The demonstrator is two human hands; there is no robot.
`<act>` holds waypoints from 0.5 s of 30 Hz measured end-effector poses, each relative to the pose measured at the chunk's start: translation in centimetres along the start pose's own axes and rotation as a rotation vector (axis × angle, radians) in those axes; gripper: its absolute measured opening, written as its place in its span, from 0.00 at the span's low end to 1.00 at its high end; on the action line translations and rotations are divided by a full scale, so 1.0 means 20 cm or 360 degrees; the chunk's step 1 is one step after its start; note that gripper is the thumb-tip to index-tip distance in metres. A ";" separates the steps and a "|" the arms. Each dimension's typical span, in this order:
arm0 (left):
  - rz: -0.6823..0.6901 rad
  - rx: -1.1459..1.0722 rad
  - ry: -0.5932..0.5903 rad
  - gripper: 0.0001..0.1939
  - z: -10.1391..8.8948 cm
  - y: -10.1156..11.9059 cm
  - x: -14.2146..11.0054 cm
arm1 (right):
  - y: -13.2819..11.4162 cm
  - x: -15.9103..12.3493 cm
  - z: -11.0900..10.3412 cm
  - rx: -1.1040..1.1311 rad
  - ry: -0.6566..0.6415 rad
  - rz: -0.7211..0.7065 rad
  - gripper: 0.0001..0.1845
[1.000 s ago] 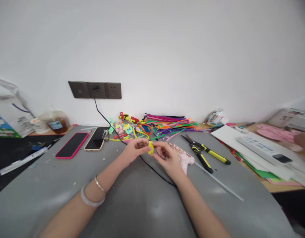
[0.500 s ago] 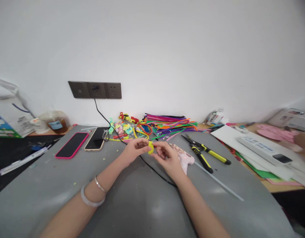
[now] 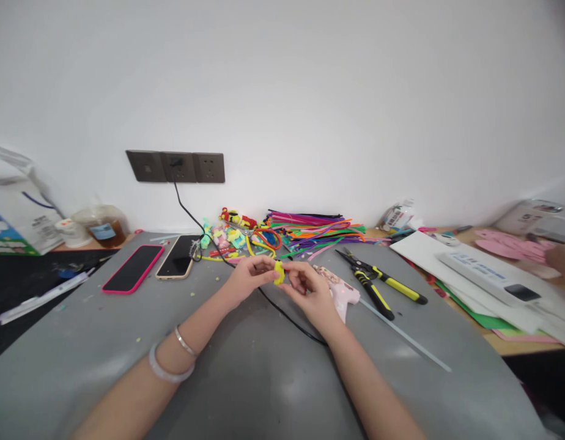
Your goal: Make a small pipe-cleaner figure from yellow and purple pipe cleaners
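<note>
The left hand (image 3: 251,276) grasped the yellow piece (image 3: 279,273) between thumb and fingertips. The right hand (image 3: 310,290) gripped the same piece from the opposite side with 2 digits, the thumb and index finger; its remaining fingers were curled. The yellow piece was held to the left of the glue gun (image 3: 345,295).

The glue gun lay on the grey table (image 3: 246,379), partly covered by the right hand. A glue stick (image 3: 404,336) extended from it toward the front right. The pliers (image 3: 375,295) lay to the right of the glue gun, with their 2 yellow-and-black handles spread. Coloured pipe cleaners (image 3: 319,229) lay in a heap behind the glue gun. 2 phones (image 3: 134,269) lay well to the left of the glue gun, screens up. A black cable (image 3: 289,315) passed beneath the hands, left of the glue gun. 2 bracelets (image 3: 167,377) encircled the left forearm.
</note>
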State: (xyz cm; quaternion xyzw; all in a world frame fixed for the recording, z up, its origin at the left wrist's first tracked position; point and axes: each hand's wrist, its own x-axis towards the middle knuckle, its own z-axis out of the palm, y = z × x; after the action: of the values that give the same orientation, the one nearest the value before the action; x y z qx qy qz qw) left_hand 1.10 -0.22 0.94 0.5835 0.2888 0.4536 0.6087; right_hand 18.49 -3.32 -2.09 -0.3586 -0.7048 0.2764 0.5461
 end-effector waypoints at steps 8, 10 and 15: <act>-0.0007 0.0010 0.0007 0.19 -0.01 -0.01 0.00 | -0.02 0.01 0.00 0.0016 0.0007 0.0023 0.12; 0.0003 0.0018 0.0001 0.18 -0.01 -0.02 0.01 | -0.02 0.01 0.00 0.0016 0.0005 0.0014 0.12; -0.0003 0.0021 0.0014 0.18 -0.01 -0.02 0.01 | -0.02 0.01 0.00 0.0018 0.0000 0.0008 0.12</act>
State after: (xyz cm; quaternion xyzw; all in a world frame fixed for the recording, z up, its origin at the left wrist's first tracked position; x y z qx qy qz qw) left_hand 1.01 0.03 0.57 0.5851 0.2951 0.4537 0.6039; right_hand 18.43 -3.39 -1.77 -0.3573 -0.7024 0.2816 0.5474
